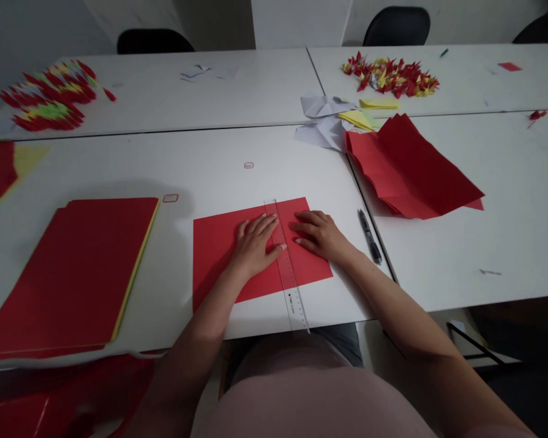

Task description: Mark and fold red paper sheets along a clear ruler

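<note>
A sheet of red paper (214, 255) lies flat on the white table in front of me. Across it runs a clear plastic ruler (288, 280), its near end sticking out past the paper toward the table edge. My left hand (258, 240) rests on the ruler and the paper, fingers spread, thumb and fingertips pressing on the ruler. To the right of the ruler, my right hand (322, 234) lies on the red paper with its fingers apart, holding nothing. A black pen (369, 237) lies on the table just right of the paper.
On the left is a thick stack of red paper (82, 267) with yellow edges below. Creased red sheets (415, 170) lie at right, near white folded papers (324, 125). Folded paper pieces (55, 91) stand back left; a heap of folded paper (393, 76) sits back right.
</note>
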A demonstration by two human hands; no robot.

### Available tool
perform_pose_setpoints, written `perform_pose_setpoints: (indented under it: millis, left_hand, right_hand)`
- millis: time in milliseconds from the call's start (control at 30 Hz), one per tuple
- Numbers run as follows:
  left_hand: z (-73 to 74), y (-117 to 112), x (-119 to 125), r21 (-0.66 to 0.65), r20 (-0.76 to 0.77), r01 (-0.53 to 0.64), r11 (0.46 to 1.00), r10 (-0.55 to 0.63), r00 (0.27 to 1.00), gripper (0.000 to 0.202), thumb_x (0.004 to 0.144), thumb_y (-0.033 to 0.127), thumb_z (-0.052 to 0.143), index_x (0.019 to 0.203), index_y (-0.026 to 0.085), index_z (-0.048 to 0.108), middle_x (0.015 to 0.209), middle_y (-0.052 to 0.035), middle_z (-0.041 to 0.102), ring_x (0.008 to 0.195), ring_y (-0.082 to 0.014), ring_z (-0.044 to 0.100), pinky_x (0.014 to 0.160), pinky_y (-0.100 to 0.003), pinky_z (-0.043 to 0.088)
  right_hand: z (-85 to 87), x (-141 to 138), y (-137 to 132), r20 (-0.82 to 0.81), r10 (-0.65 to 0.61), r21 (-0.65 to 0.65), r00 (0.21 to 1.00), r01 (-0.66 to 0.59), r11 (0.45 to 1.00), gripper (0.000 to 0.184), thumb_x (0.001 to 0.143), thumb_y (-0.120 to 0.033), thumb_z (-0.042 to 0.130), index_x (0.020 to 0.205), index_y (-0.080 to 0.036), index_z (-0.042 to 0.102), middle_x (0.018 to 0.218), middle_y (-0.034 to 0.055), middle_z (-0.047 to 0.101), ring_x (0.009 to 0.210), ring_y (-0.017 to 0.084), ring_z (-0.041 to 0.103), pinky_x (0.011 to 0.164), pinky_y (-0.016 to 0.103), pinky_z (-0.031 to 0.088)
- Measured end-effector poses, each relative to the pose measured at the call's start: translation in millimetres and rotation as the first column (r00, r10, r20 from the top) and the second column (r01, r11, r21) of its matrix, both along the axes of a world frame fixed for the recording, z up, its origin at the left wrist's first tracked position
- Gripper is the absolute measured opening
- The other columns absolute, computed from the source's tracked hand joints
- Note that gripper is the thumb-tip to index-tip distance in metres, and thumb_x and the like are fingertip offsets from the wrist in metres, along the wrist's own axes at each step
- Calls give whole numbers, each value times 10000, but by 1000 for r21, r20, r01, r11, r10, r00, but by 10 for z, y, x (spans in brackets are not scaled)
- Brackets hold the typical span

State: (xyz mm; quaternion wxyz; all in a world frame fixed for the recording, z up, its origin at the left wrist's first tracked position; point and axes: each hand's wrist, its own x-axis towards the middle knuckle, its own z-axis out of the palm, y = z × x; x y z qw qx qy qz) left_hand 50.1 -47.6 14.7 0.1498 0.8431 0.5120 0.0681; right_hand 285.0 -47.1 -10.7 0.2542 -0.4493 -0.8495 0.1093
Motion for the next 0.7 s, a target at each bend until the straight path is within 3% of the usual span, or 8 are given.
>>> perform_pose_setpoints:
  millis: [700]
  left_hand:
    - [-1, -6, 5, 10, 20, -2, 1000, 2, 1000, 611, 950, 503, 498, 1500, 257, 393, 1601, -24, 354, 1493, -249, 266, 1223, -500, 124]
  right_hand:
    - [2, 6, 3, 2, 4, -8, 1000, -4, 1000, 347, 958, -412, 574, 1245, -235, 656, 1394, 123, 573, 1246, 299, 526, 994, 495, 468]
